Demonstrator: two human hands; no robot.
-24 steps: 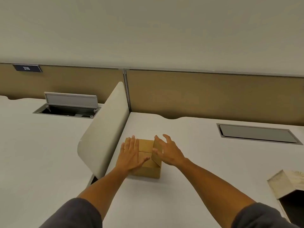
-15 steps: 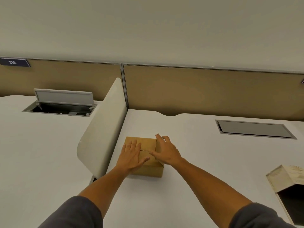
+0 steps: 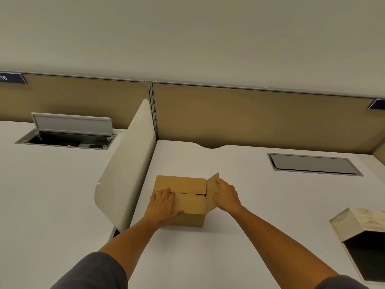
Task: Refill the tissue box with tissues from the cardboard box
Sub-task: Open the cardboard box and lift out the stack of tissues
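Opening the cardboard box [image 3: 188, 202] on the bench [image 3: 239, 236]. Left hand [image 3: 164, 205] laid flat and open across the near-left top flaps, palm down, gripping nothing; likely pressing down to keep the carton from sliding or tipping. Right hand [image 3: 226, 197] closed lightly on the side flap [image 3: 212, 189], fingers curled over its outer edge, swinging it up and outward from the right side of the carton. Two long top flaps beside that hand lying closed, meeting at a centre seam; contents hidden. Tissue box [image 3: 354, 224] well apart, to the right of the right hand, near the bench corner, open dark cavity facing up, apparently ready for loading. Refill itself not yet begun.
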